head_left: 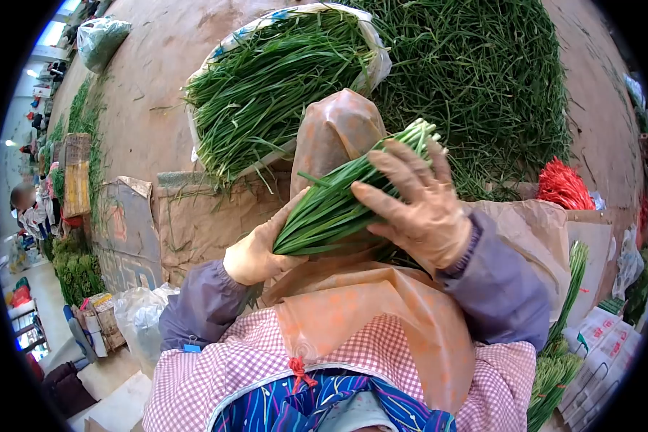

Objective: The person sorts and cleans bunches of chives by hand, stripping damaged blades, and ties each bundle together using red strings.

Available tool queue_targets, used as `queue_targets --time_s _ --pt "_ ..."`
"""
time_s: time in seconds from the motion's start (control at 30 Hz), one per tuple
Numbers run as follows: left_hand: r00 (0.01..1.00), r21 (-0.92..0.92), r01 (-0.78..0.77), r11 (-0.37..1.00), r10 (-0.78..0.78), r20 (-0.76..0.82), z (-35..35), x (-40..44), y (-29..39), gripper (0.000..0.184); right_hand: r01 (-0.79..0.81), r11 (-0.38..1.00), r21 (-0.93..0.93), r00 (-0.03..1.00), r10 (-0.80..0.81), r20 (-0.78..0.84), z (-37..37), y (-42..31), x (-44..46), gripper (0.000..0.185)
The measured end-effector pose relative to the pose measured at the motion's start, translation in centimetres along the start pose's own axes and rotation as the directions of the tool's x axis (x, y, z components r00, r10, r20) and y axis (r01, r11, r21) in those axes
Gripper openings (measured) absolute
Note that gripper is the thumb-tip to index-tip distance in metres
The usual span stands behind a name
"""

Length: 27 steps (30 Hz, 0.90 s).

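Observation:
A bundle of garlic chives (338, 205) lies slantwise over my lap, its pale cut ends up to the right and its green tips down to the left. My left hand (261, 245), in a thin pale glove, is closed around the leafy lower end. Against the upper part of the bundle is my right hand (421, 198), also gloved, with its fingers stretched out and spread. The right palm is turned away, so how firmly it touches the stalks is hidden. A translucent orange-patterned plastic sheet (338, 129) covers my knee beneath the bundle.
A white-edged sack full of chives (281, 93) sits ahead on the work surface, beside a large loose heap (475, 79). Red ties (565, 186) lie at the right. Tied bundles (554, 378) stand low at the right. Another person (30, 209) is far left.

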<state>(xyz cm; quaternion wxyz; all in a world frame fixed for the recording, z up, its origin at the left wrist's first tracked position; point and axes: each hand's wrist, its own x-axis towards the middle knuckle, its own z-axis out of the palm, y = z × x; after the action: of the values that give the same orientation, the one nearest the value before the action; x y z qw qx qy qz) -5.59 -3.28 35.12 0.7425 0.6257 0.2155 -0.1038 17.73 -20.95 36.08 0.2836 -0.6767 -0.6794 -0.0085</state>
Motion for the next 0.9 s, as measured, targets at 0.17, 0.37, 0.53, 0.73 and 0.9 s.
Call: queue_targets --time_s 0.17,0.37,0.53,0.73,0.9 --pt "0.999 0.227 0.013 0.974 -0.019 0.025 -0.9 -0.8 0.8 0.094 0.145 0.967 0.21 0.975 -0.103 -0.195 2.0 1.3 2.0 0.028" --pt "0.999 0.286 -0.001 0.958 -0.013 0.046 -1.5 -0.5 0.9 0.096 0.03 0.155 0.987 0.603 0.785 -0.142 1.3 2.7 1.8 0.018" --pt "1.0 0.407 0.024 0.913 -0.018 -0.018 -1.5 -0.8 -0.1 0.091 0.031 0.225 0.974 0.42 0.881 -0.217 -3.3 10.7 -1.4 0.022" --pt "0.993 0.389 -0.03 0.921 0.072 -0.093 -0.2 -0.9 -0.5 0.087 -0.873 0.402 -0.276 0.449 0.884 -0.133 -4.2 14.5 -9.5 0.071" --pt "0.981 0.324 -0.031 0.946 0.091 -0.171 1.2 -1.2 -1.5 0.084 -0.614 0.082 0.785 0.483 0.825 0.291 0.0 5.5 -11.6 0.039"
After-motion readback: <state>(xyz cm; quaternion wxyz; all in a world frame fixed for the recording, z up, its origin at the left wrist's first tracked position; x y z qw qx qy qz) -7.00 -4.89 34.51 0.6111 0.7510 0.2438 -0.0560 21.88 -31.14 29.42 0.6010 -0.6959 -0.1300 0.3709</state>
